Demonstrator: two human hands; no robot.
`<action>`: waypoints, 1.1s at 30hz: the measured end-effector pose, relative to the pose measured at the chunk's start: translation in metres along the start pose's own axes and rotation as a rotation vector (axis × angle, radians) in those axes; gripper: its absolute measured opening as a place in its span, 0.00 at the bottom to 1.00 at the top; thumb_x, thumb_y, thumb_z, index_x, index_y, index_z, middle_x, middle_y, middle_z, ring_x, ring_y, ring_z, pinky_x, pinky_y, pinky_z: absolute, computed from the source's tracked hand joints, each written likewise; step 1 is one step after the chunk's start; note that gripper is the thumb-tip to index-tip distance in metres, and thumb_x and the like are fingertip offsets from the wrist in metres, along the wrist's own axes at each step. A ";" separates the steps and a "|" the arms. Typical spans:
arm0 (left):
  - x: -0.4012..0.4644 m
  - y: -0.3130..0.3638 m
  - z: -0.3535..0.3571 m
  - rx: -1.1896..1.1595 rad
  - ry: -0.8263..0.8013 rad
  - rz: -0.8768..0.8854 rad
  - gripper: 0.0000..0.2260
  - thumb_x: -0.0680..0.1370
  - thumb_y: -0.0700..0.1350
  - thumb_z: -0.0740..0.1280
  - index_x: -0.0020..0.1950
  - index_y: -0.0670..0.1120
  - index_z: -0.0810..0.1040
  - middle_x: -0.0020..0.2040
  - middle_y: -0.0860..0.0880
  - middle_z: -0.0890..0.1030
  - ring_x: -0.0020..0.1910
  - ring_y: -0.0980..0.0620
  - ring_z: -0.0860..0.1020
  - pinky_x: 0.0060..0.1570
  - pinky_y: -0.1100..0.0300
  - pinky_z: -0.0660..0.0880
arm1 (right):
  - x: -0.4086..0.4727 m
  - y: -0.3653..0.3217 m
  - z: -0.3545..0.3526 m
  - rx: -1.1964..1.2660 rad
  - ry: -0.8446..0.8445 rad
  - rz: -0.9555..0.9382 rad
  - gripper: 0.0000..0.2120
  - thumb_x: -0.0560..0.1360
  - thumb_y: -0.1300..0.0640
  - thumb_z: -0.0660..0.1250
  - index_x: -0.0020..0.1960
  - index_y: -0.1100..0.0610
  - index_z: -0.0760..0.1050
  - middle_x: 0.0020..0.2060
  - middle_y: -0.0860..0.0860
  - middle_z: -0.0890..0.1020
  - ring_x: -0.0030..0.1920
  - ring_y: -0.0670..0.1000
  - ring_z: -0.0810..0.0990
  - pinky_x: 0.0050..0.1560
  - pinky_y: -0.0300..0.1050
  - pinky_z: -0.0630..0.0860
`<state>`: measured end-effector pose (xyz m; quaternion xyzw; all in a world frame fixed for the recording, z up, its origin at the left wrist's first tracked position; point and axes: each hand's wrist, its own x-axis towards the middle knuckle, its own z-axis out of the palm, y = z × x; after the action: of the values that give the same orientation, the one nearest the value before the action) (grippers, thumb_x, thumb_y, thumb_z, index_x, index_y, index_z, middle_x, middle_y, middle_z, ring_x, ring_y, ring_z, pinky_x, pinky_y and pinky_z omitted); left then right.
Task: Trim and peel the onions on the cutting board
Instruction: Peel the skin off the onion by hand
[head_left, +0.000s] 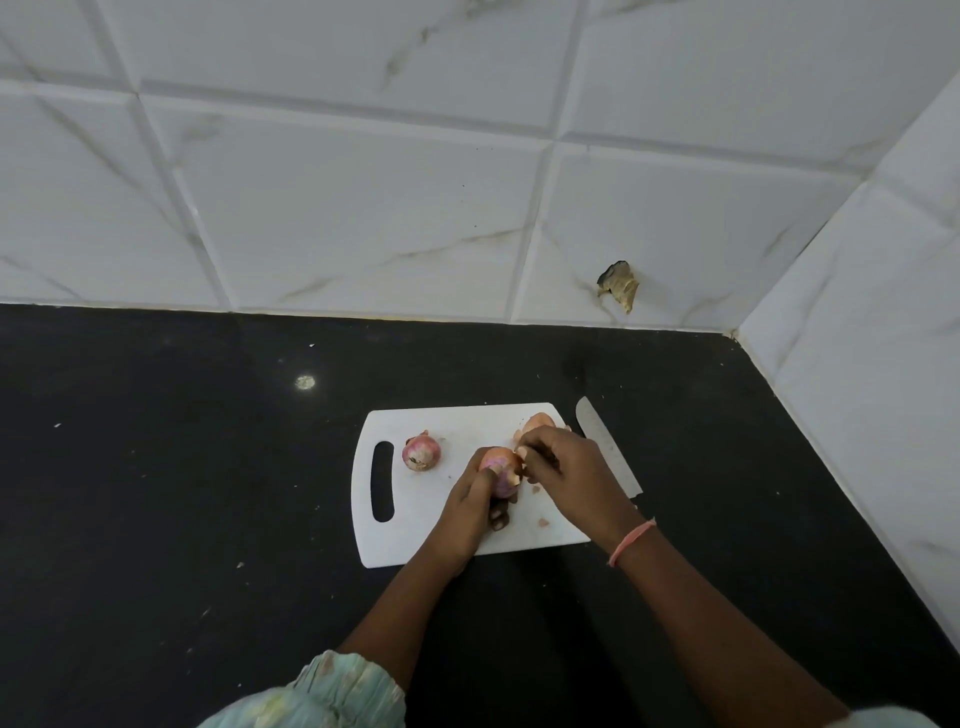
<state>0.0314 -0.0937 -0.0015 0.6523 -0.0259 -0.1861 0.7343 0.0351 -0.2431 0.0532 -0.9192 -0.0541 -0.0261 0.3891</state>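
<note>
A white cutting board (447, 540) with a handle slot lies on the black counter. My left hand (470, 506) grips a pinkish onion (497, 467) above the middle of the board. My right hand (569, 475) pinches a flap of papery skin (521, 453) at the onion's top right. A second onion (422, 453), with its skin on, rests near the handle slot. A third onion (537, 422) sits at the board's far right corner, partly hidden behind my right hand. A knife (597, 434) lies just off the board's right edge, blade pointing away.
The black counter (182, 493) spreads wide to the left and front. White tiled walls meet in a corner at the back right (732, 332). A chipped hole (618, 285) marks the back wall. A small skin scrap (544, 522) lies on the board.
</note>
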 end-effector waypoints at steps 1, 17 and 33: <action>0.000 -0.001 0.000 0.009 -0.003 0.017 0.19 0.78 0.55 0.52 0.59 0.46 0.74 0.41 0.46 0.76 0.32 0.55 0.69 0.35 0.60 0.70 | -0.004 0.000 0.002 0.043 0.026 0.014 0.05 0.77 0.58 0.68 0.52 0.56 0.81 0.42 0.46 0.83 0.44 0.42 0.81 0.46 0.34 0.77; 0.000 -0.003 0.001 0.071 -0.046 0.043 0.13 0.83 0.49 0.53 0.58 0.46 0.74 0.39 0.46 0.73 0.32 0.56 0.69 0.34 0.62 0.71 | -0.015 -0.002 0.002 -0.214 0.031 -0.054 0.04 0.76 0.57 0.67 0.47 0.56 0.80 0.37 0.48 0.83 0.37 0.45 0.79 0.40 0.43 0.77; 0.000 0.001 0.000 -0.037 -0.051 -0.005 0.18 0.77 0.53 0.55 0.56 0.42 0.75 0.39 0.46 0.73 0.32 0.57 0.70 0.32 0.62 0.67 | -0.004 -0.005 -0.009 -0.093 -0.084 -0.051 0.08 0.75 0.56 0.70 0.52 0.57 0.84 0.42 0.51 0.86 0.43 0.46 0.83 0.47 0.46 0.79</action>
<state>0.0313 -0.0940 -0.0008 0.6338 -0.0399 -0.2049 0.7448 0.0305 -0.2467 0.0628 -0.9350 -0.0924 -0.0001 0.3423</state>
